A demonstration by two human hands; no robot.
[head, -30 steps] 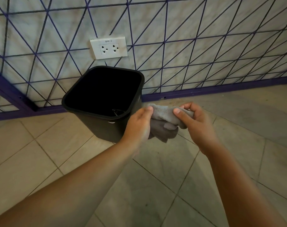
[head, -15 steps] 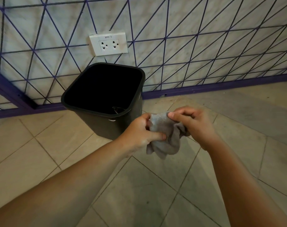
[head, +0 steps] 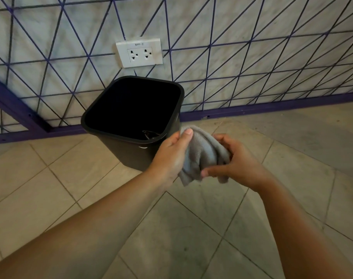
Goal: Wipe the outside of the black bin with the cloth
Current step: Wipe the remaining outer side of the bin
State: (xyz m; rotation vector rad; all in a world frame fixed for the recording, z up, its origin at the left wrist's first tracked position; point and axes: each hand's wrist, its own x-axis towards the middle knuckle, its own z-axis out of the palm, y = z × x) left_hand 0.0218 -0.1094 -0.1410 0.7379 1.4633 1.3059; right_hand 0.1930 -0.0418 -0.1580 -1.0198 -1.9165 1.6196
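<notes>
A black bin (head: 129, 152) stands upright on the tiled floor against the wall, its mouth open toward me. Just to the right of its front corner I hold a bunched grey cloth (head: 201, 154) in the air with both hands. My left hand (head: 171, 156) pinches the cloth's upper left edge with the thumb on top. My right hand (head: 236, 164) grips the cloth's right side, fingers curled round it. The cloth does not touch the bin. A small dark object lies inside the bin near its front rim.
Behind the bin is a marble-look wall with a purple line pattern and a white double socket (head: 139, 53). A purple skirting strip (head: 272, 107) runs along the wall's foot. Beige floor tiles (head: 191, 228) spread out in front of and to the right of the bin.
Both hands have regathered the cloth, bunching it tighter between them. My left thumb has shifted up onto its top edge, and my right hand has dropped lower on its right side.
</notes>
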